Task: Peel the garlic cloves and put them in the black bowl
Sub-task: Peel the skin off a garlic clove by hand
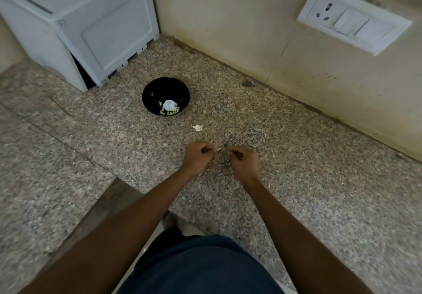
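The black bowl (166, 96) stands on the speckled stone counter (296, 179), with pale garlic pieces at its bottom. A white scrap of garlic skin (197, 127) lies on the counter to the bowl's front right. Closer to me, my left hand (197, 156) and my right hand (243, 160) are held close together just above the counter, fingers curled. Between their fingertips a small pale garlic clove (218, 149) shows; my left hand pinches it. What my right fingertips hold is too small to make out.
A white appliance (86, 31) stands at the back left, near the bowl. A beige wall runs along the right with a white socket and switch plate (354, 18). The counter's front edge (109, 202) drops off at the lower left.
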